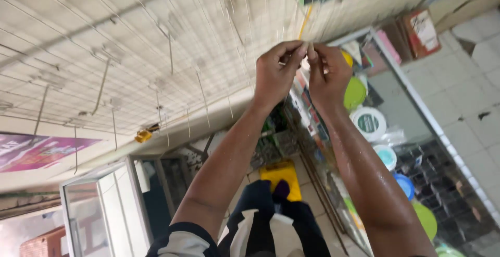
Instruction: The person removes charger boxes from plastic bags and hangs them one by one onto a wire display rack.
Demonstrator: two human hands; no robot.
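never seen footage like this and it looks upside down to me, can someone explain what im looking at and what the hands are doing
There is no machine here: a person wears one camera on the head, and the single picture looks along their own raised arms. The odd angle comes from the head tilting. The left hand and right hand meet with fingertips pinched together around something small and pale; it is too tiny to name. A thin yellow strip runs from that spot up a white wire grid fitted with bare metal hooks. To the right stands a glass display case with round lids or plates in green, blue and white. Between the arms, a yellow object lies on the tiled floor.
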